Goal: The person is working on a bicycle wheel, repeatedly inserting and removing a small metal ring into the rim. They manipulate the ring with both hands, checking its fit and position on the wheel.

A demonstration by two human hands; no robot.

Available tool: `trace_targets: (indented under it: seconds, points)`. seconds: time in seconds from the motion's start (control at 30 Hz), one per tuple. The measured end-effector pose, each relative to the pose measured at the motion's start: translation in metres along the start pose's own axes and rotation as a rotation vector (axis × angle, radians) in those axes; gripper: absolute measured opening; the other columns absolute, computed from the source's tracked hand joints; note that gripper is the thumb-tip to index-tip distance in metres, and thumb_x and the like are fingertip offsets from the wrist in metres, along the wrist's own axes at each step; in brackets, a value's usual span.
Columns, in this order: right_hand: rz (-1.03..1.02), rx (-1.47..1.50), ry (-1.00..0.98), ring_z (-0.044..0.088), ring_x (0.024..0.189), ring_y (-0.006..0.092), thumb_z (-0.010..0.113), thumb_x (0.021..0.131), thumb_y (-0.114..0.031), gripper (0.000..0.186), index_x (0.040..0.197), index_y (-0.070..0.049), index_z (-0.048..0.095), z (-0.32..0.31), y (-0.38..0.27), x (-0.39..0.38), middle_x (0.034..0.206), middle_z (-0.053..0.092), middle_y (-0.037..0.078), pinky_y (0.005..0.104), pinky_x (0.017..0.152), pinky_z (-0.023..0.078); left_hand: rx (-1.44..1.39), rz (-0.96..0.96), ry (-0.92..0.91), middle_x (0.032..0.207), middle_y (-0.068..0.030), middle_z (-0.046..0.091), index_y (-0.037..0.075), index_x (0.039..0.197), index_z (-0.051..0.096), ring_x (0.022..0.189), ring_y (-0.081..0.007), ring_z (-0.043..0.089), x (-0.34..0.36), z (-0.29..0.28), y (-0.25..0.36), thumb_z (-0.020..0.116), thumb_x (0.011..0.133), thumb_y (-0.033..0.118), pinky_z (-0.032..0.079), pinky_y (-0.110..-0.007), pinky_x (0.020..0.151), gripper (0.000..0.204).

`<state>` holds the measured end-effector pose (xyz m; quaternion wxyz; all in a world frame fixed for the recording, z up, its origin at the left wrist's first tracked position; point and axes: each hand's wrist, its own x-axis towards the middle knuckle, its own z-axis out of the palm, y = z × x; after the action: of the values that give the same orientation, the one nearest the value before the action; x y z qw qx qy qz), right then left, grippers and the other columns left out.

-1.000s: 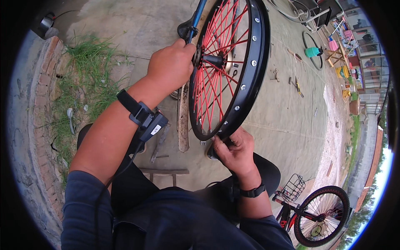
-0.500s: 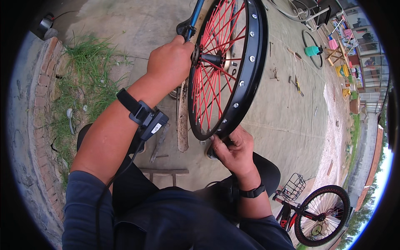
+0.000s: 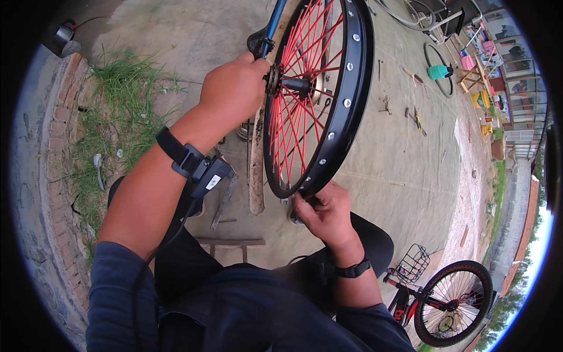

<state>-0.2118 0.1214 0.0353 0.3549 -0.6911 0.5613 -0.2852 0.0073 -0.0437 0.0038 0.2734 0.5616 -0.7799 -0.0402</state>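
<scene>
A bicycle wheel (image 3: 352, 117) with a black rim, no tyre and red spokes stands tilted in front of me. My left hand (image 3: 234, 85) is closed at the wheel's hub, beside the sprocket (image 3: 274, 80); its fingertips are hidden. Just above that hand is a blue tube (image 3: 275, 20) with a black fitting at its lower end. At the bottom of the rim, my right hand (image 3: 328, 214) grips the edge between thumb and fingers. Silvery round pieces line the rim's inner face.
Pliers (image 3: 418, 121) and small tools lie on the mat to the right. A low stool (image 3: 231, 242) stands between my legs, near a rusty metal bar (image 3: 257, 170). A bicycle (image 3: 451, 305) is at lower right; a brick-edged wall (image 3: 58, 129) runs along the left.
The wheel has turned a little and shifted slightly left, so its spokes and rim pieces sit differently. Both hands have moved slightly left, still on the wheel.
</scene>
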Motion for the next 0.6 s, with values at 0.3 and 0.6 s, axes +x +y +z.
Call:
trace_targets:
  seconds: [0.3,0.6]
  points:
    - [-0.210,-0.159,0.025,0.068,0.076,0.0319,0.076,0.082,-0.010,0.018,0.099,-0.010,0.072,0.002,0.011,0.000,0.090,0.069,0.010,0.0397,0.065,0.055,-0.203,-0.216,0.032,0.084,-0.0105,0.064,0.007,0.109,0.070,0.073,-0.0271,0.062,0.003,-0.033,-0.021,0.071,0.088,0.019,0.050,-0.040,0.069,0.024]
    - [-0.058,-0.079,0.057,0.066,0.070,0.0286,0.077,0.082,-0.011,0.012,0.093,-0.009,0.072,-0.001,-0.002,-0.001,0.082,0.065,0.009,0.0373,0.062,0.052,-0.264,-0.330,-0.050,0.090,-0.0133,0.067,0.006,0.107,0.070,0.082,-0.0324,0.067,-0.003,-0.043,-0.032,0.069,0.088,0.022,0.052,-0.045,0.074,0.025]
